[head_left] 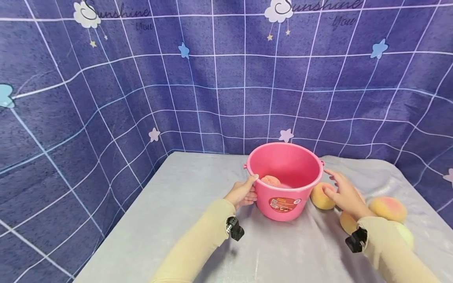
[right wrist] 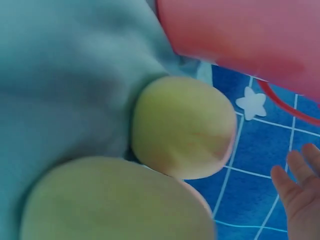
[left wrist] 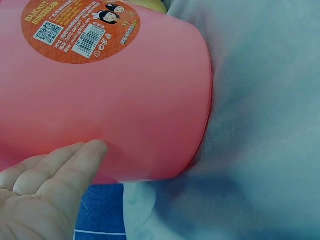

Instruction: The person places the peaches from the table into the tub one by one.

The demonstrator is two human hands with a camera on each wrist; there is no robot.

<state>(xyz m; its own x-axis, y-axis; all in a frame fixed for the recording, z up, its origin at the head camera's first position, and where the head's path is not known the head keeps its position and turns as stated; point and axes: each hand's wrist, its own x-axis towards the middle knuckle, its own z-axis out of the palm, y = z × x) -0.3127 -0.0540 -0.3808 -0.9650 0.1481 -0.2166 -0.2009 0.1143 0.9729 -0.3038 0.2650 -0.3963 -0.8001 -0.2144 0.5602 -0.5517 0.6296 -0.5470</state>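
Note:
A pink bucket (head_left: 279, 204) with an orange label stands upright on the table in the head view, and a peach (head_left: 271, 181) lies inside it. At its left side my left hand (head_left: 243, 192) holds the bucket, thumb at the rim and fingers against the outer wall. These fingers (left wrist: 65, 170) also show against the pink wall in the left wrist view. My right hand (head_left: 345, 194) holds nothing, its fingers spread by the bucket's right edge. Beneath it sits a yellow-pink peach (head_left: 321, 196), seen fully in the right wrist view as a rounded peach (right wrist: 182, 130).
More peaches lie right of the bucket, among them a large peach (head_left: 388, 208) and one partly under the right forearm (head_left: 348, 223). A pale grey cloth (head_left: 170, 204) covers the table. A blue checked curtain (head_left: 226, 78) hangs behind and to the left.

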